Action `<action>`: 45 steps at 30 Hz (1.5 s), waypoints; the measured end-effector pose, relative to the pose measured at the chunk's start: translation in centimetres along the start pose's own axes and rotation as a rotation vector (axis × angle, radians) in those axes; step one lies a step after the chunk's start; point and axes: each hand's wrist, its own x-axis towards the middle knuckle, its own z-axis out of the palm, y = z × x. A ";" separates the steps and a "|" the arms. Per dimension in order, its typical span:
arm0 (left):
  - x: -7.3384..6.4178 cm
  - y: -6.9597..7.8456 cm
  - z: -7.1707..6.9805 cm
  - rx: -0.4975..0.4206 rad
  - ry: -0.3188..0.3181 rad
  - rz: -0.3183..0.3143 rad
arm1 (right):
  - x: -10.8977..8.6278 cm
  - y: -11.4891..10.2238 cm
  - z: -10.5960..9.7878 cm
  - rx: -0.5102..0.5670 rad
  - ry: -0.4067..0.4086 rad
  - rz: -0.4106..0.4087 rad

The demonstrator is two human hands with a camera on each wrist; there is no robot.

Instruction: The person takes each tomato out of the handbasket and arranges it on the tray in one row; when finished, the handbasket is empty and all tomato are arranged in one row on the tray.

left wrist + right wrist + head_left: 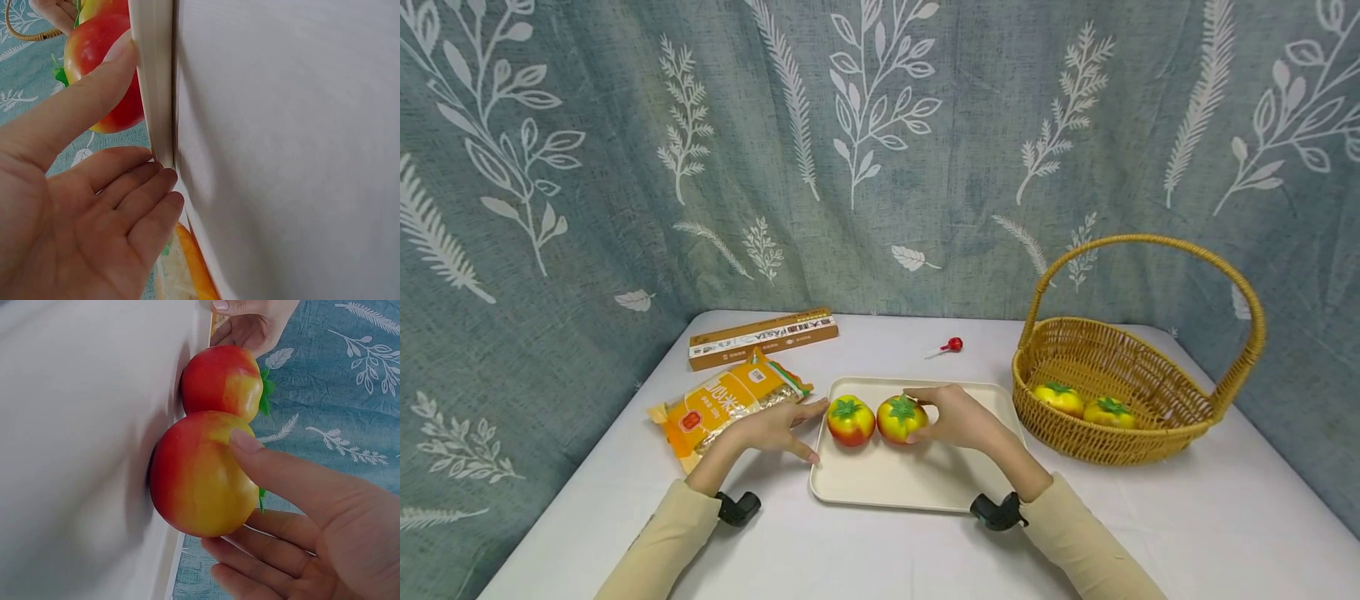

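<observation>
Two red-and-yellow tomatoes with green leafy tops lie side by side on a cream tray (910,487). My right hand (958,417) holds the right tomato (898,421), its thumb on the near side and its fingers round the far side. In the right wrist view that tomato (203,481) touches the left tomato (215,381). At the tray's left edge is my left hand (771,429), thumb and fingers spread apart, next to the left tomato (852,423). The left wrist view shows the left hand's palm (81,231) and its fingertips by the tray rim (153,81).
A wicker basket (1120,446) with a tall handle stands at the right, two more tomatoes (1060,400) inside. Left of the tray lie an orange food bag (722,404) and a long pasta box (763,337). Behind the tray lies a red lollipop (953,344). A patterned curtain (880,250) hangs at the back.
</observation>
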 end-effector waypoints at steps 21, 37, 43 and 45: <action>-0.3 0.4 -0.1 0.025 0.011 0.007 | -3.6 0.8 -7.9 0.045 0.152 0.055; -0.2 0.4 -0.1 0.011 0.013 0.010 | -6.6 3.7 -12.5 0.052 0.081 0.131; -0.3 0.3 0.0 0.015 0.007 0.026 | -7.9 5.3 -14.2 0.005 0.051 0.155; -0.3 0.3 0.0 0.003 0.009 0.016 | -8.2 5.5 -14.8 -0.020 0.041 0.149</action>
